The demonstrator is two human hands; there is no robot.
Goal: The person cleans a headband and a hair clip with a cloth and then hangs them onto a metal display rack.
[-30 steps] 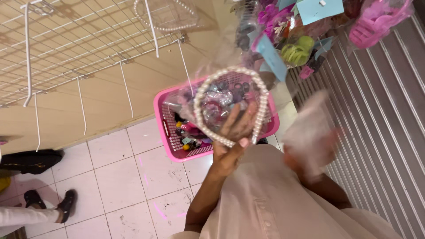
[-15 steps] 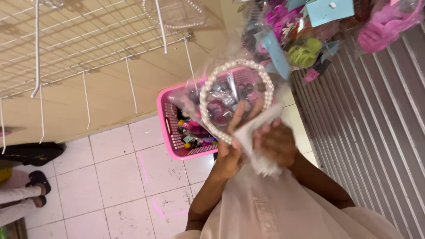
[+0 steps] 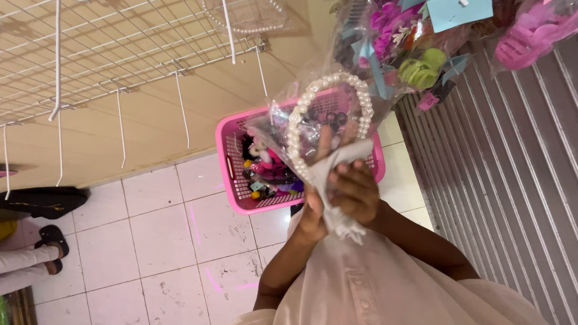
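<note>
My left hand point(image 3: 315, 204) holds a white pearl headband point(image 3: 296, 129) in a clear plastic bag, raised in front of me. My right hand point(image 3: 355, 189) grips a white cloth point(image 3: 338, 157) and presses it against the lower right side of the headband. Both hands touch each other around the headband's ends. The headband arches upward over the pink basket behind it.
A pink plastic basket point(image 3: 232, 180) with several hair accessories stands on the white tiled floor point(image 3: 150, 241). A white wire grid with hooks point(image 3: 120, 54) hangs on the beige wall. Bagged hair clips point(image 3: 421, 42) hang at top right by a ribbed metal shutter point(image 3: 512, 180). Another person's feet point(image 3: 36, 253) are at left.
My right hand came in from the right with the cloth and closed onto the headband. The headband has tilted and risen slightly. The person's feet at left shifted.
</note>
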